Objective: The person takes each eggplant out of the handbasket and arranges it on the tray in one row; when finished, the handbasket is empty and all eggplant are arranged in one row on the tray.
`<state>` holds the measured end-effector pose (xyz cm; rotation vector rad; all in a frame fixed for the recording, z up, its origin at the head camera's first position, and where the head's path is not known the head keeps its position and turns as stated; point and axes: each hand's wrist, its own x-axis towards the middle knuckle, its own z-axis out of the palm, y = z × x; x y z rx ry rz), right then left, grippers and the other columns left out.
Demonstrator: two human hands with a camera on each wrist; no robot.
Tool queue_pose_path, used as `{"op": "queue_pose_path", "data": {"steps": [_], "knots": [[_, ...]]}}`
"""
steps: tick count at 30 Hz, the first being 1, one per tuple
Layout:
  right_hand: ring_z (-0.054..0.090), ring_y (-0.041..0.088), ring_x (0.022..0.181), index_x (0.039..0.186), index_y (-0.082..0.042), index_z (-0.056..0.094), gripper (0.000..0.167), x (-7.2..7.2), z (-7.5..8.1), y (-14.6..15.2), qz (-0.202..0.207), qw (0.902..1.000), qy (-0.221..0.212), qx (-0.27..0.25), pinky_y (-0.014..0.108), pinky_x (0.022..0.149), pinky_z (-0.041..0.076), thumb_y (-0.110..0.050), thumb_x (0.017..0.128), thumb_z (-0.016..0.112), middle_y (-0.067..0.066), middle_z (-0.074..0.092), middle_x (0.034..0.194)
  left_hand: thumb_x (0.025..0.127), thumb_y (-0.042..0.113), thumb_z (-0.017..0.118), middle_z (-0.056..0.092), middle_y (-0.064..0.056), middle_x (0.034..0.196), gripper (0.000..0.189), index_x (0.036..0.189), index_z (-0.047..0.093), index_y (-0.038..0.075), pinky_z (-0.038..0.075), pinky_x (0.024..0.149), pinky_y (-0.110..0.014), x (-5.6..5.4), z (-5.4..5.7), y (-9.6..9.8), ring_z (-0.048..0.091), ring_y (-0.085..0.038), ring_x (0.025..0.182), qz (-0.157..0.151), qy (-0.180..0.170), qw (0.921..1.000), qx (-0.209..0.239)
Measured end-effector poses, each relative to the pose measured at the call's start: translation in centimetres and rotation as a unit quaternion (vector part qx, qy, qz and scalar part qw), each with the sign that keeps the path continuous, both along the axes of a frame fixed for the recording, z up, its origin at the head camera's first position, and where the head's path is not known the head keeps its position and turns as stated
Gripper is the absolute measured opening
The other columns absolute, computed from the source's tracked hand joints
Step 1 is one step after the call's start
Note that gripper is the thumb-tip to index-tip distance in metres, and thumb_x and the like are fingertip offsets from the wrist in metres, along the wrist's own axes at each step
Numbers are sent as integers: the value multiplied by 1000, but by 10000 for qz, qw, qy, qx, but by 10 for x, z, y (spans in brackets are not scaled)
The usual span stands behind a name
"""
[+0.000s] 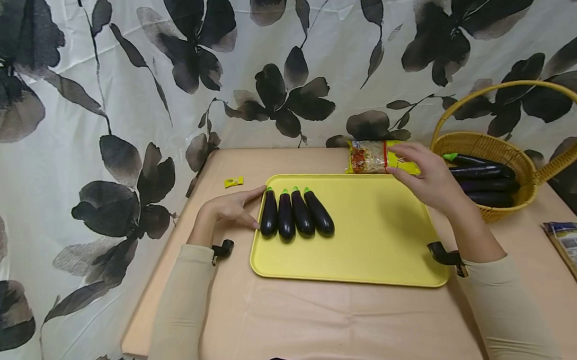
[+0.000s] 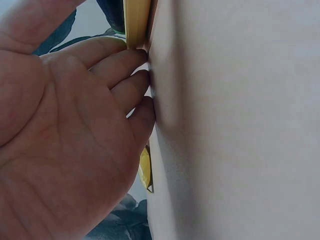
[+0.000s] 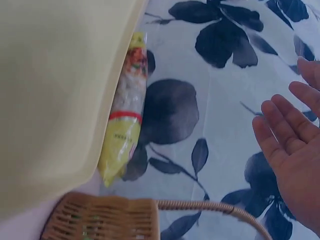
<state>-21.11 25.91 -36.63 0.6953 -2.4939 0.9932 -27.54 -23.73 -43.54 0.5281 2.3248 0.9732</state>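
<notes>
Four-sided and yellow, a shallow tray (image 1: pixel 367 251) lies on the table. Several dark purple eggplants (image 1: pixel 286 217) lie in a row at its left end, green stem ends toward the back. My left hand (image 1: pixel 229 207) touches the tray's left edge, its thumb and fingertips against the rim. In the left wrist view, the fingers of that hand (image 2: pixel 75 110) rest on the tabletop beside the tray's side (image 2: pixel 136 25). Over the tray's back right corner hovers my right hand (image 1: pixel 431 180), fingers extended and holding nothing. The right wrist view shows its palm (image 3: pixel 300 170) bare.
A wicker basket (image 1: pixel 473 137) with a tall handle holds several eggplants (image 1: pixel 489 186) at the back right. A yellow plastic food bag (image 1: pixel 369 157) lies behind the tray. Left of it is a small yellow packet (image 1: pixel 233 182). Another package (image 1: pixel 574 249) lies at the right edge. A floral curtain (image 1: pixel 284 69) hangs behind.
</notes>
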Motion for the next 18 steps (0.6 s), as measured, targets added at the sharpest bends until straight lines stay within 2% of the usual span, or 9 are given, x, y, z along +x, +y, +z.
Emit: {"op": "queue_pose_path", "data": {"steps": [4, 6, 7, 8, 10, 12, 15, 17, 18], "knots": [[54, 41, 130, 146, -11, 60, 46, -1, 3, 15, -300, 9995, 40, -28, 57, 105, 46, -16, 102, 69, 18, 56, 146, 70, 22, 98, 13, 1, 176, 129, 169, 15, 24, 7, 132, -47, 1, 1, 1, 3, -19, 162, -1, -57, 10000, 78], [54, 40, 129, 145, -13, 61, 44, -1, 3, 23, -499, 9987, 82, -30, 43, 108, 46, -19, 102, 68, 17, 58, 144, 70, 21, 98, 12, 1, 176, 129, 169, 15, 24, 7, 132, -48, 2, 1, 1, 3, -20, 162, -13, -85, 9999, 122], [53, 41, 129, 145, -13, 61, 43, -2, 3, 27, -586, 9982, 98, -34, 43, 109, 46, -20, 103, 67, 17, 58, 144, 70, 20, 98, 12, 0, 176, 129, 169, 15, 23, 6, 132, -48, 2, 2, 1, 2, -20, 162, -2, -122, 9998, 159], [54, 39, 129, 145, -13, 62, 43, -2, 3, 31, -672, 9977, 113, -41, 33, 109, 44, -22, 103, 67, 17, 59, 143, 70, 20, 98, 12, 0, 176, 130, 169, 15, 24, 6, 132, -48, 2, 2, 1, 2, -20, 162, 11, -130, 9998, 160], [54, 34, 124, 145, -15, 62, 43, -2, 2, 37, -821, 9965, 136, -85, 16, 99, 39, -23, 103, 66, 15, 60, 142, 69, 21, 98, 11, 0, 176, 130, 169, 15, 24, 6, 132, -48, 2, 2, 1, 1, -20, 162, 25, -136, 9998, 163], [55, 22, 121, 145, -19, 62, 43, -1, 2, 43, -986, 9950, 115, -96, 7, 91, 35, -24, 103, 66, 13, 60, 141, 69, 21, 99, 11, 1, 176, 131, 169, 15, 24, 6, 132, -47, 2, 1, 0, 1, -19, 162, 45, -144, 9998, 164], [52, 11, 115, 147, -22, 62, 43, 1, 1, 51, -1194, 9927, 7, -145, 6, 87, 34, -26, 104, 65, 11, 60, 142, 68, 20, 99, 11, 2, 176, 131, 169, 15, 25, 6, 132, -47, 2, 1, 0, 1, -19, 162, 80, -176, 9996, 195], [53, 13, 118, 148, -22, 60, 45, 2, 1, 57, -1344, 9908, -124, -107, 8, 89, 36, -30, 104, 64, 11, 58, 144, 68, 20, 99, 12, 2, 176, 131, 169, 16, 25, 7, 132, -47, 2, 0, -1, 1, -19, 162, 93, -188, 9996, 199], [54, 19, 122, 149, -20, 59, 46, 2, 1, 60, -1404, 9899, -190, -84, 13, 96, 40, -31, 105, 63, 13, 56, 146, 69, 20, 99, 11, 2, 176, 130, 169, 16, 25, 7, 132, -47, 2, -1, -1, 1, -19, 162, 88, -190, 9996, 196]]}}
